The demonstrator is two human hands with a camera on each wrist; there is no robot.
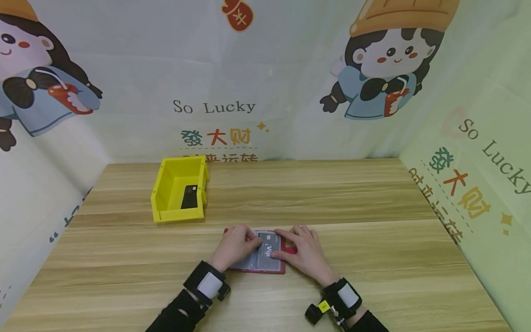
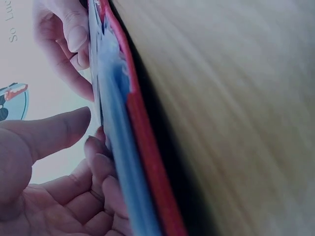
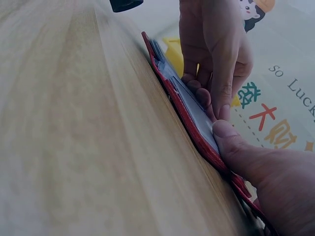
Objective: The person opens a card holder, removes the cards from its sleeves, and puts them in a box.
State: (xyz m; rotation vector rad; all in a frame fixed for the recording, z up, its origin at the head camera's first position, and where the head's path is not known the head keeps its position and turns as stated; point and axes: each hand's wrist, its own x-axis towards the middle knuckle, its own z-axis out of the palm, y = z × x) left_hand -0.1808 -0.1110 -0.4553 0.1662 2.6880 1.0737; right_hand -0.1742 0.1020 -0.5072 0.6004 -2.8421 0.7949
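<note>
A red card holder (image 1: pixel 283 267) with clear plastic sleeves (image 2: pixel 118 113) lies spread open on the table. On its right-hand page is a grey card (image 1: pixel 269 263) marked "Vip". My left hand (image 1: pixel 235 246) is over the left part of the holder, its fingers curled and its thumb and index fingertips at the card's left edge. From the right, my right hand (image 1: pixel 306 251) grips the holder, thumb (image 3: pixel 231 140) on the card and index finger at the upper corner. Its remaining fingers are partly hidden.
At the back left of the wooden table (image 1: pixel 352 203) stands a yellow bin (image 1: pixel 157 203) holding a black card (image 1: pixel 189 197). Printed cloth (image 1: pixel 290 92) hangs behind the table and along its sides.
</note>
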